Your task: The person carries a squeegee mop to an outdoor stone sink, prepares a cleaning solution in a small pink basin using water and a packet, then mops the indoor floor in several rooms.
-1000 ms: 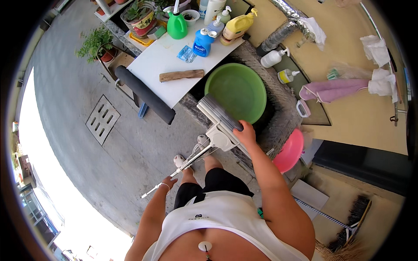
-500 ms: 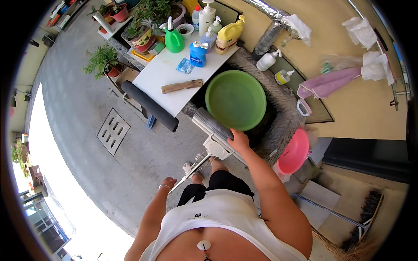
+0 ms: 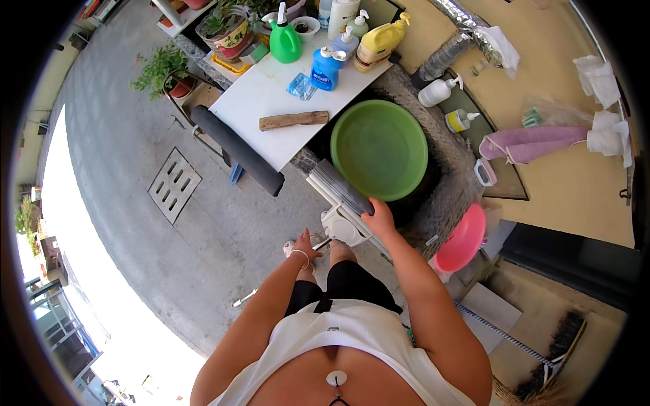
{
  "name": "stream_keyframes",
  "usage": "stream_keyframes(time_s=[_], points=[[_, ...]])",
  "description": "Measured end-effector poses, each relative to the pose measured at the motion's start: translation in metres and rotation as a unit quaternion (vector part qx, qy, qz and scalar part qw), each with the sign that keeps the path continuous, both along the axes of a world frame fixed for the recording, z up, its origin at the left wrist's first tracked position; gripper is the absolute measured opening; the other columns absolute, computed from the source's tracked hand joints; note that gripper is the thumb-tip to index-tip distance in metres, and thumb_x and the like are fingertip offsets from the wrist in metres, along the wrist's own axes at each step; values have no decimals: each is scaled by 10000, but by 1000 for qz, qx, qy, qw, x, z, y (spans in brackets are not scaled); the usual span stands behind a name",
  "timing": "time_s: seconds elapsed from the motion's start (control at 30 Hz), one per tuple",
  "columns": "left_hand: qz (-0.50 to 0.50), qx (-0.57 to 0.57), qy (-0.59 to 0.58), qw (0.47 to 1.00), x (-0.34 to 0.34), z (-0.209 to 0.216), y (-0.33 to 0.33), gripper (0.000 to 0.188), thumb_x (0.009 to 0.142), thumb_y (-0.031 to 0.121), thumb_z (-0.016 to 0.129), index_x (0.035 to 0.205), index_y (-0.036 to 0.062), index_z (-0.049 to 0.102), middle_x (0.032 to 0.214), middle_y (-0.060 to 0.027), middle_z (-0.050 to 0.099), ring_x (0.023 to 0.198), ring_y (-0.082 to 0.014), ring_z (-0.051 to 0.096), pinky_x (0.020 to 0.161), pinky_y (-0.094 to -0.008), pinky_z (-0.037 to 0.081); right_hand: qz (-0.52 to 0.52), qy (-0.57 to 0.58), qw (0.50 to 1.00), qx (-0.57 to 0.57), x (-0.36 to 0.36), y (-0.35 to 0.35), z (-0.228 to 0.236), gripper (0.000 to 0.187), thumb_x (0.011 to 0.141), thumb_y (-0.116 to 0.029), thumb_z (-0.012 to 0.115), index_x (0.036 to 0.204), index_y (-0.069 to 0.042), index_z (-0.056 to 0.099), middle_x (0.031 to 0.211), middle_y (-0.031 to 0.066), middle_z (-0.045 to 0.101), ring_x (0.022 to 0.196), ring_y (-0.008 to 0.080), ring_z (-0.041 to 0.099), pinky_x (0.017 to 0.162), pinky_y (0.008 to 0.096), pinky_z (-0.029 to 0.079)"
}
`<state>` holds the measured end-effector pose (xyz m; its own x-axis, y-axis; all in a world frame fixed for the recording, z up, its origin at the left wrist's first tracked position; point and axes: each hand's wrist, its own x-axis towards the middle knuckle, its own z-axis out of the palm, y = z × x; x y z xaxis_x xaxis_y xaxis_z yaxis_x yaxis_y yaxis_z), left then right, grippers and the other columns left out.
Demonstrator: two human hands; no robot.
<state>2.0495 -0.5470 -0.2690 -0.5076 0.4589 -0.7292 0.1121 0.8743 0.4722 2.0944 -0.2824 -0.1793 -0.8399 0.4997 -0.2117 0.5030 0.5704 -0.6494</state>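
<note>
A flat mop's head, a grey pad in a white frame (image 3: 347, 227), lies tilted along the near edge of a stone sink (image 3: 455, 145). My right hand (image 3: 380, 218) is closed round the pad's near end. The mop's thin pole (image 3: 245, 298) slants toward the lower left, partly hidden under my left forearm. Close to the mop head, my left hand (image 3: 305, 250) is closed on the pole, its fingers only partly visible. Beyond the mop head, a green basin (image 3: 379, 150) holding cloudy water sits in the sink.
On a white tabletop (image 3: 233, 108) lie a wooden-handled brush (image 3: 294, 120), a blue bottle (image 3: 326, 69) and a green spray bottle (image 3: 285, 42). A dark padded bar (image 3: 237, 150) stands at its left. A pink basin (image 3: 462, 238) is right of the sink. A drain grate (image 3: 175, 185) is set in the floor.
My left hand has moved up the pole toward the mop head, leaving the pole's lower end bare. My right hand keeps its hold on the pad. The whole view has shifted slightly.
</note>
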Motion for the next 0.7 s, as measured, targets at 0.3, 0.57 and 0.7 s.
stream_keyframes(time_s=[0.3,0.57,0.7], points=[[31,101,-124,987,-32,6,33,657,638,340,727,1195,74,500,1017,-161,612,962,-317,579,835,-360,452,-32,23,999,36,-20,45,28,411,681,-148,587,1066,-7,559,1038,185,572,960,343,535,828,393,440],[35,82,-152,984,-32,1,38,701,682,322,705,1247,2,438,960,-151,627,920,-269,596,831,-331,458,-5,-57,998,0,-55,69,63,454,657,-205,597,1077,-36,566,999,169,609,920,317,582,805,376,460],[-31,31,-140,989,-24,-10,23,688,681,311,702,1238,3,441,1034,-165,611,969,-282,582,860,-335,440,28,-100,994,-30,-61,50,56,473,641,-206,596,1086,-48,564,1033,157,600,951,310,569,828,381,449]])
